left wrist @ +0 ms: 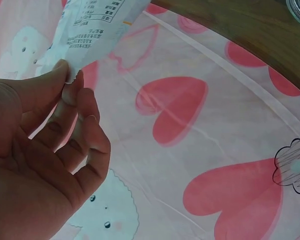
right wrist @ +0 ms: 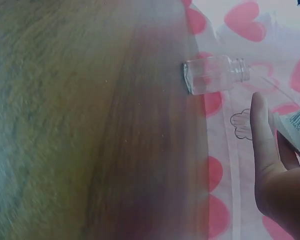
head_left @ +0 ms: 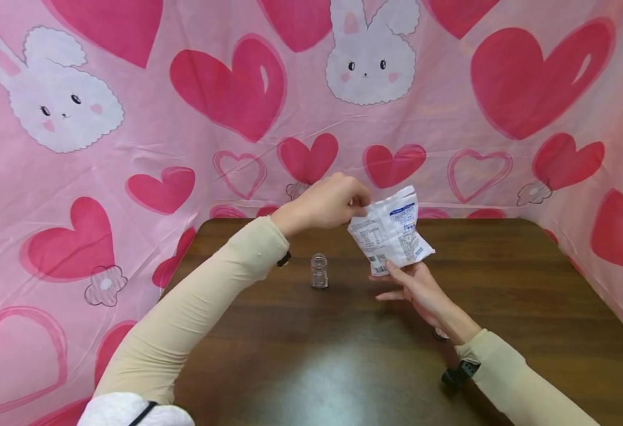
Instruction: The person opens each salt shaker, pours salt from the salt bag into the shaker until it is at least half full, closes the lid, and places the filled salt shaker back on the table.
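A white packet (head_left: 391, 234) with printed text, blue lettering and a barcode is held up above the table by both hands. My left hand (head_left: 332, 201) pinches its upper left corner; in the left wrist view the thumb and index finger (left wrist: 70, 95) meet on the packet's edge. From below, my right hand (head_left: 417, 290) grips the bottom of the packet with the thumb on the printed side. One finger of the right hand (right wrist: 270, 160) sticks out straight. To the left of the packet, a small clear glass jar (head_left: 319, 272) stands upright, its mouth uncovered.
The brown wooden table (head_left: 268, 355) has a pink cloth backdrop (head_left: 300, 118) with hearts and rabbits round its back and sides. A small round object (head_left: 440, 333) lies beneath the right wrist, mostly hidden. Dark straps with devices (head_left: 461, 374) are worn on the wrists.
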A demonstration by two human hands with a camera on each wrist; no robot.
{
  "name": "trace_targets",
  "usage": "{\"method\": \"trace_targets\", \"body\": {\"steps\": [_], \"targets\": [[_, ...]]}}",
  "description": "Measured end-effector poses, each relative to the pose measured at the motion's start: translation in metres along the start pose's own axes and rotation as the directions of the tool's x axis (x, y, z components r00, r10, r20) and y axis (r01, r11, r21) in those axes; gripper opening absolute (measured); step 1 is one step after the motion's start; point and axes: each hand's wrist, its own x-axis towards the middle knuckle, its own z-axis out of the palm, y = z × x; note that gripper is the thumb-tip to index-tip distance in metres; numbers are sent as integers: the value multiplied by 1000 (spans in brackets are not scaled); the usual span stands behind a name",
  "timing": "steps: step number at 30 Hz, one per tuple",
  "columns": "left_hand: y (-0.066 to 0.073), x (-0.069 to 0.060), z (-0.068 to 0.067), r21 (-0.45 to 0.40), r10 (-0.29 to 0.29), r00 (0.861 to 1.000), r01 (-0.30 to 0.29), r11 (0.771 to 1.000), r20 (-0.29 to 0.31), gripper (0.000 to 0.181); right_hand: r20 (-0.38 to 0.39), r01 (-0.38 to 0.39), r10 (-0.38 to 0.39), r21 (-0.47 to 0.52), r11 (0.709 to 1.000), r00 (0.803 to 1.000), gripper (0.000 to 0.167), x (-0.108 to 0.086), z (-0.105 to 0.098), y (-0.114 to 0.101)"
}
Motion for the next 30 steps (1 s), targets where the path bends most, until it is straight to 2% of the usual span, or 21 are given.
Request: {"method": "trace_targets", "body": {"steps": [6,10,23,30], "targets": [[-4,-2,-4,-12,-32,999,32,999,-14,7,17,13,-12,-33,999,1000,27,3,-1,-4],[-6,-5,-5,-30,-43,999,42,999,-23,7,19,31,-30,-67,997,999,34,4,0,-9],[-10,-11,-14,-52,-47,997,44,998,-62,7,3,73,-73,-117,990,997,40,11,-2,-26],[-15,-16,-17,-67,-55,998,52,996,-41,2,30,55,-50,-197,979,998,41,15,-1,-32]]}}
